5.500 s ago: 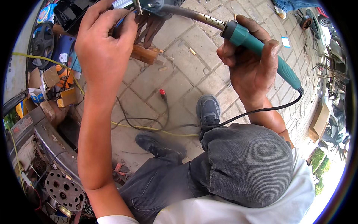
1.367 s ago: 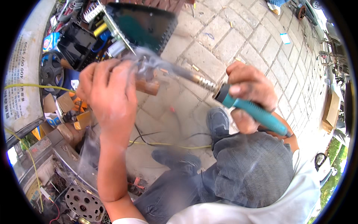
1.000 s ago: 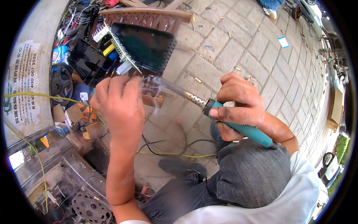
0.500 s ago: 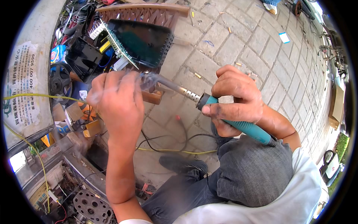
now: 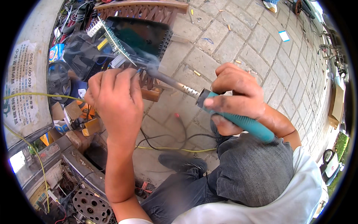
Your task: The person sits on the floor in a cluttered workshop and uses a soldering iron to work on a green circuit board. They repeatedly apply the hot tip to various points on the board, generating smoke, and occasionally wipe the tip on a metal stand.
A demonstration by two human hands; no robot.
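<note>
My right hand (image 5: 240,97) grips the teal handle of a large soldering iron (image 5: 250,127). Its metal shaft slopes up and left, bringing the dark tip close to the fingers of my left hand (image 5: 118,99). Those fingers are bent together in a pinch just below the lower end of a green circuit board (image 5: 113,40); the back of the hand hides what they hold. The board stands tilted, with white connectors along its side, against an open black plastic housing (image 5: 145,39). Thin smoke drifts around the tip and across the board.
A brown wooden slatted piece (image 5: 143,8) lies under the housing. Small open boxes (image 5: 69,114) and a yellow cable (image 5: 43,95) are at the left. A metal part with round holes (image 5: 91,205) sits at lower left. Black cord (image 5: 194,136) crosses the paving (image 5: 223,48).
Smoke has drifted from around my left fingers to over the board and housing. The iron has rolled slightly in my right hand, and the board has shifted a little up and left.
</note>
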